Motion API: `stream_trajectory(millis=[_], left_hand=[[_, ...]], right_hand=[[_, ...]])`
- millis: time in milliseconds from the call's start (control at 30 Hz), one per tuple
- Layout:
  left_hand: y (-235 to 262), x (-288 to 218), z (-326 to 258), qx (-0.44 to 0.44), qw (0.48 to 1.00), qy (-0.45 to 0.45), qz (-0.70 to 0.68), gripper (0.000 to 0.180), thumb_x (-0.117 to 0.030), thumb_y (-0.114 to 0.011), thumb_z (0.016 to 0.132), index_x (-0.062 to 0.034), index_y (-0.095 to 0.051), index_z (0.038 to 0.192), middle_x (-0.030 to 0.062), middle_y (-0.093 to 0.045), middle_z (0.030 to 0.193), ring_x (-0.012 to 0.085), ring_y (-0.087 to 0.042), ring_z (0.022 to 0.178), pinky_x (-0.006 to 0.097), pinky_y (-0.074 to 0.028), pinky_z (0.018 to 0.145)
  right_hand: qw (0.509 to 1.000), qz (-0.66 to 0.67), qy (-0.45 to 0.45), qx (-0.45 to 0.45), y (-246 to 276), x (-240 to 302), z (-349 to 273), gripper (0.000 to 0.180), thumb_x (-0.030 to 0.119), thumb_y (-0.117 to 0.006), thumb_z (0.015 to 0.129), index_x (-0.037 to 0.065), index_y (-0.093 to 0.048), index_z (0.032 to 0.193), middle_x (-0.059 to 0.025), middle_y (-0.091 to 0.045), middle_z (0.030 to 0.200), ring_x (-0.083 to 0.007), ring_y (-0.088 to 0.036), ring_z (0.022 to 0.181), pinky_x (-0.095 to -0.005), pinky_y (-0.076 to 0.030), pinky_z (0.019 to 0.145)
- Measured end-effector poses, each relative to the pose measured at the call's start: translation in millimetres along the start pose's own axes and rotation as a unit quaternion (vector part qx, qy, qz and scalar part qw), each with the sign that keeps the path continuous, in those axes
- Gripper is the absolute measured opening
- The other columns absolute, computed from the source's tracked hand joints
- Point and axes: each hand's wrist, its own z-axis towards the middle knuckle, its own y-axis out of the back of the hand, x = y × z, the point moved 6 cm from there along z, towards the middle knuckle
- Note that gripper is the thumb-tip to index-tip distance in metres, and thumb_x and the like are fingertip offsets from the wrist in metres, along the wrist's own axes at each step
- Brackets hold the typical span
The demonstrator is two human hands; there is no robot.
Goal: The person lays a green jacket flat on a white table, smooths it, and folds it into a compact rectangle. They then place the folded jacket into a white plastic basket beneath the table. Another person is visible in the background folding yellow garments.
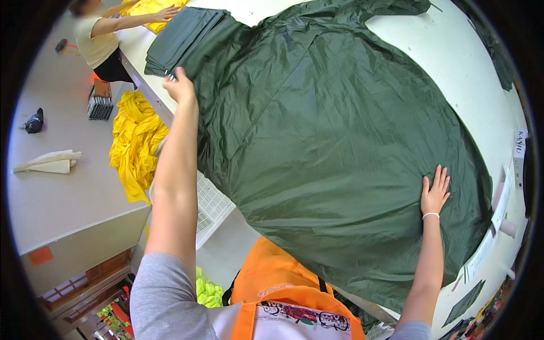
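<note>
A large dark green garment of thin shiny fabric [328,147] lies spread over a white table [453,62]. My left hand [180,86] is stretched far out to the garment's left edge and pinches the fabric there, beside a stack of folded green pieces [182,35]. My right hand [434,190] lies flat with fingers apart on the garment's right part, a thin white band on its wrist.
Another person [101,39] stands at the table's far left end, a hand on yellow fabric [152,10]. A heap of yellow fabric [135,141] lies on the floor at left. A white slotted crate [211,205] sits below the table edge. Papers [494,226] lie along the right edge.
</note>
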Motion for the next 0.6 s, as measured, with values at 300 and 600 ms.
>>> stream_trajectory(millis=[300,600], left_hand=[[-9.6,22.0,-88.6,0.257,0.727,-0.485,0.412,0.073,-0.059,-0.05,0.084,-0.022,-0.032,0.143,0.0092,-0.026,0.15,0.0364,-0.019,0.138,0.06,-0.015,0.107],[-145.9,-2.3,-49.9,0.178,0.682,-0.526,0.477,0.074,-0.067,-0.038,0.086,-0.0227,-0.029,0.144,0.0062,-0.025,0.151,0.0325,-0.022,0.138,0.057,-0.015,0.108]], right_hand=[[0.993,0.009,0.117,-0.022,46.7,75.1,-101.4,0.066,0.037,-0.053,0.088,0.017,-0.028,0.146,-0.0094,-0.019,0.153,-0.035,-0.016,0.14,-0.0562,-0.013,0.109],[0.997,-0.004,0.052,-0.049,27.2,85.9,-63.0,0.061,0.042,-0.055,0.087,0.018,-0.037,0.14,-0.0111,-0.031,0.147,-0.0356,-0.028,0.134,-0.0521,-0.026,0.103]])
